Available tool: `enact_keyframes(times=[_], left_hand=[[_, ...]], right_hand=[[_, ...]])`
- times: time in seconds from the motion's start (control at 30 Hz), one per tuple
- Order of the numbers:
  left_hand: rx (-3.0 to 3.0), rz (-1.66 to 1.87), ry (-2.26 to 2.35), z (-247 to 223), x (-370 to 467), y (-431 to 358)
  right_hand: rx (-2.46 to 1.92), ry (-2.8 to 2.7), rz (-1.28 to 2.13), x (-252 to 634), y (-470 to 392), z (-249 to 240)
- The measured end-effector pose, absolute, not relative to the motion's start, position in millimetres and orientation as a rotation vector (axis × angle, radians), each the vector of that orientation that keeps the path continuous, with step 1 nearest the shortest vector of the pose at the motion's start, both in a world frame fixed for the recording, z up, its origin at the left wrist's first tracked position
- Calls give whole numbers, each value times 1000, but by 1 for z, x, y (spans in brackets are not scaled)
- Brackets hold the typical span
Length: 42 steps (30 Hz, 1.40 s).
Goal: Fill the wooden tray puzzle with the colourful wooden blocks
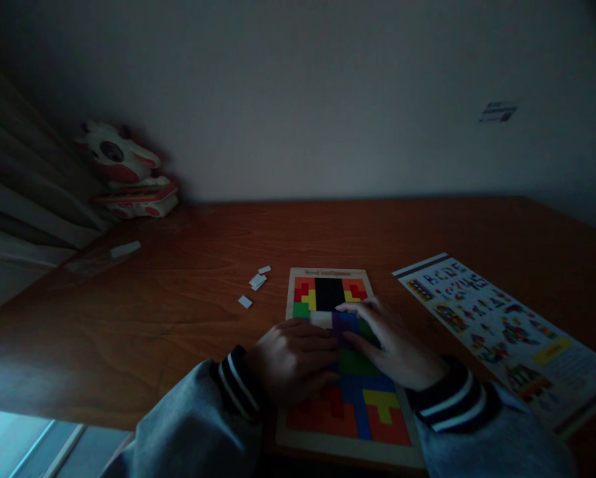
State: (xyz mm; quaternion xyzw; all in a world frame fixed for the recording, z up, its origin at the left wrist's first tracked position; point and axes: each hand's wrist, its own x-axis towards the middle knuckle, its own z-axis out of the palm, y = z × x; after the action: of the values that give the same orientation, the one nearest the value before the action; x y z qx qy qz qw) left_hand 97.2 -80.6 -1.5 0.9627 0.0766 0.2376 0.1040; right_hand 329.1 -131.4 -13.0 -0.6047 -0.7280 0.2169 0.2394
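Observation:
A wooden block-puzzle board point(348, 451) lies in front of me, its frame filled with red, orange, yellow, green, blue and purple pieces. A black gap point(329, 292) shows near its top, with a pale piece point(320, 319) just below. My left hand point(298, 355) lies across the board's left side, fingers stretched out flat over the pieces. From the right, my right hand point(385, 342) reaches over the board, thumb and index finger apart beside the purple and blue pieces point(346, 322). Both hands cover part of the puzzle.
Several small white pieces point(258, 281) lie on the brown table point(203, 265) left of the board. A printed pattern sheet point(502, 332) lies to the right. A cow-shaped toy point(129, 172) stands at the back left by the curtain point(24, 192). The wall point(328, 99) borders the table.

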Motion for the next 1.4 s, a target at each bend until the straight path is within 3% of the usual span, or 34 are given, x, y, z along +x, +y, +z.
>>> enact_keyframes(times=[0.53,0.77,1.13,1.4], left_hand=[[2812,745,251,1,99,-82],[2714,811,255,2,97,-77],[2839,956,1202,11,44,-26],[2767,538,1396,-11,37,-16]], right_hand=[[-1701,-1812,390,323,-118,-22],[-1671,-1803,480,328,-118,-17],[-1740,-1718,566,332,-117,-9],[-1750,-1654,559,335,-113,-1]])
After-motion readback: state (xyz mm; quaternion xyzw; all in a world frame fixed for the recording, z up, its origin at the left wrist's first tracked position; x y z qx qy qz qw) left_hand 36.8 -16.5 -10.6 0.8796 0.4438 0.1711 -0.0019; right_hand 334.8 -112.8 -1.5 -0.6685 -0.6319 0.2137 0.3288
